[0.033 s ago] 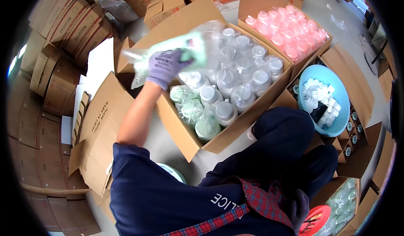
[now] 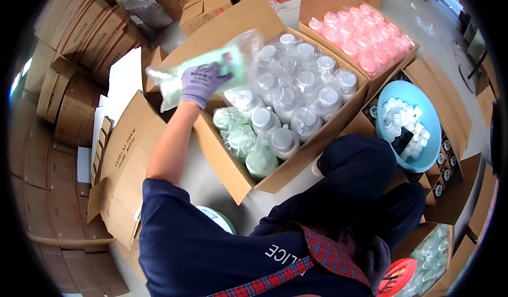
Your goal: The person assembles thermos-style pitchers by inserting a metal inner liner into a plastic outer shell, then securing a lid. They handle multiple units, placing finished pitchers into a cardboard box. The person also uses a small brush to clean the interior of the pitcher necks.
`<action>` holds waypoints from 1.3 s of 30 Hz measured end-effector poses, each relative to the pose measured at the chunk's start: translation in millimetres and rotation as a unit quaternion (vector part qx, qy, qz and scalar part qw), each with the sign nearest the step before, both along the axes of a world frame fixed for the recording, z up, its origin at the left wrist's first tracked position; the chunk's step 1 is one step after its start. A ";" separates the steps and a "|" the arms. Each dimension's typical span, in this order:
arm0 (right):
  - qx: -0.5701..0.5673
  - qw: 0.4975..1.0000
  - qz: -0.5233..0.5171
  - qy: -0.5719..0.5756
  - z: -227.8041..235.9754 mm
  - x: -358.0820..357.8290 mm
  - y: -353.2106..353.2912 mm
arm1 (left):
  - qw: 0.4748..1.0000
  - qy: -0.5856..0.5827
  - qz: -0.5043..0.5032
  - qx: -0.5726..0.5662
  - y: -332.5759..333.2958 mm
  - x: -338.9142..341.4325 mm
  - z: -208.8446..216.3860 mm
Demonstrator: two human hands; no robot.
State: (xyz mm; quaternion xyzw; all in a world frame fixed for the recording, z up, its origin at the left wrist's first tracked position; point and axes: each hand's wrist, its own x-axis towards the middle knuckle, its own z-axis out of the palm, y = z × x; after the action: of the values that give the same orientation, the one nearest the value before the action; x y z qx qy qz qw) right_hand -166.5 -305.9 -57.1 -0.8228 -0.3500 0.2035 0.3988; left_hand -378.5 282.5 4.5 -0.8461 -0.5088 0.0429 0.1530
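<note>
My left hand (image 2: 200, 84), in a purple-grey glove, is closed around a pale green bottle (image 2: 236, 64) in a clear plastic bag. It holds the bottle on its side above the far left edge of an open cardboard box (image 2: 222, 162). Inside the box stand bagged bottles with grey lids (image 2: 286, 98), and bagged green ones (image 2: 262, 159) fill its near left corner. Down at the lower right, my right hand (image 2: 377, 262), also gloved, is in shadow by my lap, beside a red dish (image 2: 398, 277); its fingers are too dark to read.
Bagged pink bottles (image 2: 365, 37) fill another box behind. To the right, a light blue basin (image 2: 436, 138) with white caps (image 2: 405, 125) rests on a partitioned carton. A flattened carton (image 2: 129, 159) leans at left before stacked boxes. Bagged green items (image 2: 431, 254) lie lower right.
My left hand has shifted slightly to the left with the bagged bottle, and the bag's end has swung away from the grey-lidded bottles. My right hand looks unmoved.
</note>
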 end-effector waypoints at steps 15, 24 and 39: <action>-0.135 0.991 0.010 0.011 -26.9 35.0 112.3 | 0.957 0.267 0.046 -0.104 193.7 -18.7 -325.7; -0.221 0.971 0.003 0.095 -19.5 64.8 175.4 | 0.959 0.162 0.109 -0.206 227.4 -44.6 -444.3; -0.161 0.985 0.052 0.040 -27.4 66.2 167.6 | 0.924 0.196 -0.106 -0.311 19.3 80.7 -119.0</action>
State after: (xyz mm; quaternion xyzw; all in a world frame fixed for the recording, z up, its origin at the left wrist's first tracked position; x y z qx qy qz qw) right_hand -100.3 -138.2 -84.4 -0.8481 -0.3388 0.3105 0.2636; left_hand -297.9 301.9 -114.5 -0.8747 -0.3370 0.3480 -0.0177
